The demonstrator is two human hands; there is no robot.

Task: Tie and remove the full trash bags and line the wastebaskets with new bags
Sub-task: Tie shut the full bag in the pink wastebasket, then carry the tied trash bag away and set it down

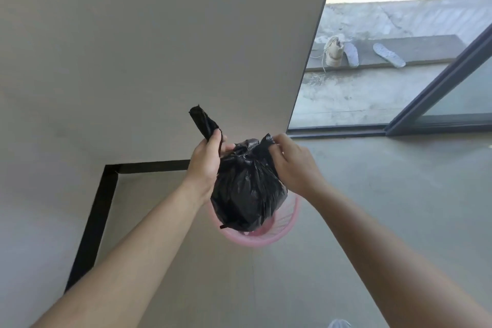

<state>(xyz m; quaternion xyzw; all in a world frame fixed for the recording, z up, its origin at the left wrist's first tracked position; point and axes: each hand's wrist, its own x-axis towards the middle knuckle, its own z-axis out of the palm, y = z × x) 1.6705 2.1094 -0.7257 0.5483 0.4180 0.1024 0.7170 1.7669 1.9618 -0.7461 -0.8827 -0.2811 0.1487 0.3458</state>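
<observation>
Both of my bare forearms come up from the bottom edge toward the middle, where the work is. My left hand [207, 157] is closed around a rolled or folded piece of black plastic [203, 121] that sticks up above my fist, and its fingers also touch the gathered neck of the full trash bag [247, 189]. I think this piece is the supply of new bags, but I cannot tell for sure. My right hand [290, 162] pinches the other side of the neck, with the fingertips pressed into the black film. The bag hangs in the air between my hands, just above the pink wastebasket [279, 231], whose rim shows below and to the right of it on the grey floor [399, 194], near the wall [133, 48] with its black skirting. The neck looks already bunched and partly knotted, so I judge that I am finishing the tying step, and the bag is already lifted out. The next move, I think, is to pull the knot tight, put the bag aside on the floor, and then open a new bag over the rim. This needs a free hand, so the black piece must be put down or passed over first.
</observation>
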